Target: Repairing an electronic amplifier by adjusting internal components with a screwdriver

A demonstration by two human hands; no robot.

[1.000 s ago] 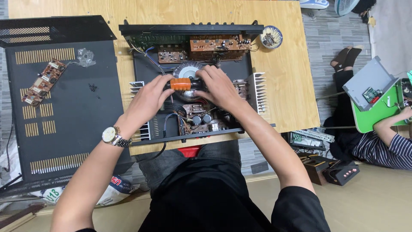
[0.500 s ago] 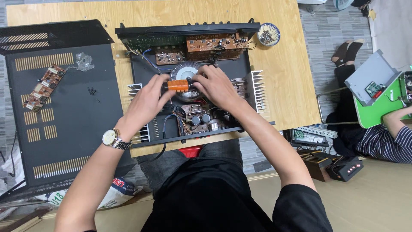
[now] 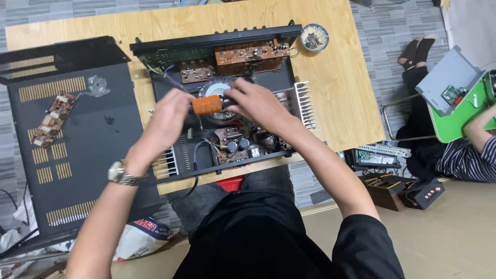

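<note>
Near the body, the left hand (image 3: 168, 121) and right hand (image 3: 256, 103) meet over the open amplifier chassis (image 3: 227, 139) on the wooden bench (image 3: 336, 93). Both grips close on an orange-handled tool (image 3: 207, 104), seemingly a screwdriver, held above the round transformer (image 3: 219, 85). Left lies the black cover (image 3: 72, 155); farther back, a small bowl (image 3: 314, 37).

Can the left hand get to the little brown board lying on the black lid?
Probably yes. The little brown board lies uncovered on the black lid, beside the left hand, though that hand holds an orange handle.
</note>
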